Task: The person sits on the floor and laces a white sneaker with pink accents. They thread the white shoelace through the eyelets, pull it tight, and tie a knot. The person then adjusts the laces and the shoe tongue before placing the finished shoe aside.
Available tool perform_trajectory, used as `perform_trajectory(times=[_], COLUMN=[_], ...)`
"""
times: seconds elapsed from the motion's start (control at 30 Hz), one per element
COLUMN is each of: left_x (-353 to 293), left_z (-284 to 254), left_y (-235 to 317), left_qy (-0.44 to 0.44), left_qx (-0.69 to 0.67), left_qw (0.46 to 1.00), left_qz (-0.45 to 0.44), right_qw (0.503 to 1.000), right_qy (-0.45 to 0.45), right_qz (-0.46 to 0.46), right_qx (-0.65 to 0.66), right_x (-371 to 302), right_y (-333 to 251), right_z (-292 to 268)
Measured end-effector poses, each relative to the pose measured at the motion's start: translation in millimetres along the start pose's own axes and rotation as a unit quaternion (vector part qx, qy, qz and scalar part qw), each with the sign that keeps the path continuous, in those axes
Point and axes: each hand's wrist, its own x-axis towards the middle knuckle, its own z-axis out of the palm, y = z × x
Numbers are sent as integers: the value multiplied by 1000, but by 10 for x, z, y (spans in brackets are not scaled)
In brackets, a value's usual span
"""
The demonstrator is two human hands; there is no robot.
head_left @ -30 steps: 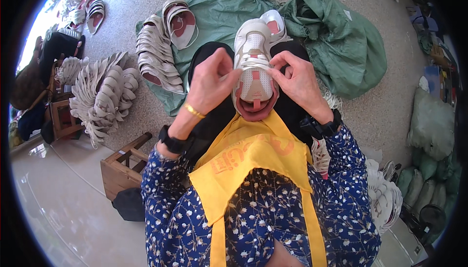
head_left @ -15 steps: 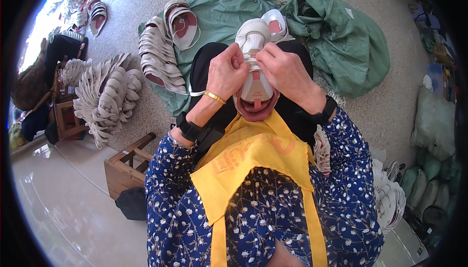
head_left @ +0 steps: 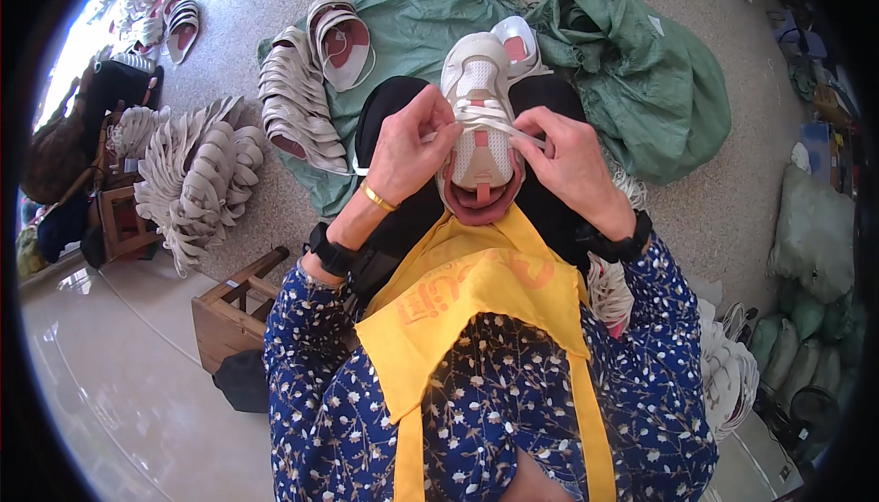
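Observation:
A white and pink shoe upper (head_left: 477, 82) rests between my knees, its toe pointing away from me and its pink collar toward my yellow apron (head_left: 458, 296). White lace (head_left: 485, 115) crosses its lower front in several strands. On the left of the shoe, my left hand (head_left: 409, 143) pinches one lace end between thumb and fingers. My right hand (head_left: 569, 156) grips the other end at the right side, and the lace is drawn out between them. The pink tongue tab stands up in the opening.
Stacked shoe uppers (head_left: 298, 103) and a loose upper (head_left: 341, 42) lie on a green sheet (head_left: 403, 16) ahead. A bulging green sack (head_left: 655, 81) sits at the right. More bundled uppers (head_left: 206, 172) and a wooden stool (head_left: 233, 319) are at the left.
My hands have moved apart, from close together over the shoe's middle to either side of it. The lace now stretches across the shoe between them.

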Motion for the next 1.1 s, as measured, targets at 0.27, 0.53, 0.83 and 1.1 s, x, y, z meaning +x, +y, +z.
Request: perform_trajectory(times=[0.27, 0.53, 0.83, 1.1], left_x=[-85, -61, -105, -92], left_z=[-133, -260, -242, -214], left_y=[175, 168, 34, 40], left_qy=[-34, -99, -100, -61], left_qx=[205, 111, 70, 65], left_qw=[968, 989, 992, 996], left_qz=[141, 13, -28, -3], right_qw=[1000, 998, 992, 981], right_qy=[12, 31, -66, 57], right_qz=[21, -36, 85, -160], right_qx=[2, -30, 60, -89], right_x=[-86, -23, 56, 63], right_y=[28, 11, -115, -25], right_z=[-30, -57, -178, -145])
